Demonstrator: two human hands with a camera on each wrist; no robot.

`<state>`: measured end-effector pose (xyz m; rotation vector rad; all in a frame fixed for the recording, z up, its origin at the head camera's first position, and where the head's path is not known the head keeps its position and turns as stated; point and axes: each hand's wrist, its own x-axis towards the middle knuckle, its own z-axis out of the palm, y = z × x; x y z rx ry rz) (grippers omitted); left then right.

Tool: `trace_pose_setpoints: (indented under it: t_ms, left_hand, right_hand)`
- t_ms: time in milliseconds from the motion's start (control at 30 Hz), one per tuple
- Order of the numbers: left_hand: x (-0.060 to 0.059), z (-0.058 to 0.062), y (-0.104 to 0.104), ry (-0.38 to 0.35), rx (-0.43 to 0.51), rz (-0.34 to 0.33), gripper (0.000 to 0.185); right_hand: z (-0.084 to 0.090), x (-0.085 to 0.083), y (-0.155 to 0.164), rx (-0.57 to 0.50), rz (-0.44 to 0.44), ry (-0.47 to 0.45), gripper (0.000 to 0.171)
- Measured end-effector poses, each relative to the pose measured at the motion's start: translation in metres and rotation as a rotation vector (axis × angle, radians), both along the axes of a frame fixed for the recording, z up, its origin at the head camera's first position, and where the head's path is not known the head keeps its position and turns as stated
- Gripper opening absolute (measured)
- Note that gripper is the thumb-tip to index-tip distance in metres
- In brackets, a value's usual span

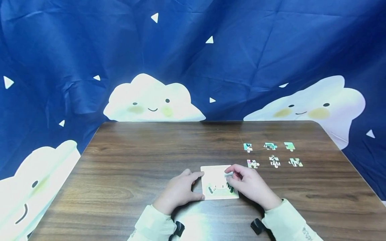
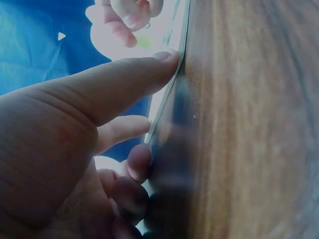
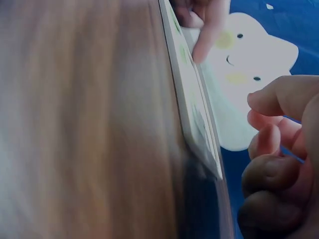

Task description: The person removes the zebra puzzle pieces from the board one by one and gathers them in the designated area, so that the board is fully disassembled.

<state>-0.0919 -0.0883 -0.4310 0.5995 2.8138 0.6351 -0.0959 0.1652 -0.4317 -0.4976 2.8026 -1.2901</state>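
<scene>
A square white puzzle board (image 1: 212,177) lies flat on the table, with dark and green printing along its lower part. My left hand (image 1: 180,190) touches its left side, index fingertip by the upper corner and thumb by the lower one. In the left wrist view, the straight thumb (image 2: 119,82) presses on the board's edge. Above the board's right part hovers my right hand (image 1: 251,185), thumb and index finger apart. Nothing shows between those fingers in the right wrist view, where the right hand (image 3: 284,144) stands clear of the board (image 3: 187,94).
Several loose jigsaw pieces lie in two rows beyond my right hand, among them a green piece (image 1: 290,146) and a white-and-dark piece (image 1: 274,161). The brown wooden table (image 1: 129,157) ends at a blue curtain (image 1: 229,67) printed with clouds.
</scene>
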Motion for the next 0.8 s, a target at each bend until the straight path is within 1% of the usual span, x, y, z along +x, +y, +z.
trace_pose_setpoints:
  t_ms: [100, 233, 367, 500, 700, 800]
  left_hand:
    - [0.0, 0.002, 0.0, -0.005, -0.002, 0.001, 0.075]
    - [0.001, 0.002, 0.001, 0.007, -0.003, -0.001, 0.075]
    - [0.001, 0.002, 0.001, 0.012, -0.001, -0.001, 0.074]
    - [0.001, 0.002, 0.001, 0.01, -0.003, 0.002, 0.075]
    - [0.002, 0.003, 0.002, 0.013, -0.011, 0.005, 0.075]
    - [0.002, 0.003, 0.002, 0.014, -0.008, 0.005, 0.075]
  right_hand:
    - [0.0, 0.003, -0.007, 0.015, 0.024, -0.026, 0.017]
    - [-0.002, 0.006, -0.016, 0.029, 0.055, -0.058, 0.02]
    - [-0.003, 0.009, -0.023, 0.048, 0.097, -0.037, 0.02]
    - [-0.003, 0.012, -0.03, 0.088, 0.123, -0.018, 0.02]
    - [-0.001, 0.016, -0.039, 0.208, 0.089, -0.001, 0.021]
    - [0.0, 0.016, -0.04, 0.245, 0.087, 0.006, 0.021]
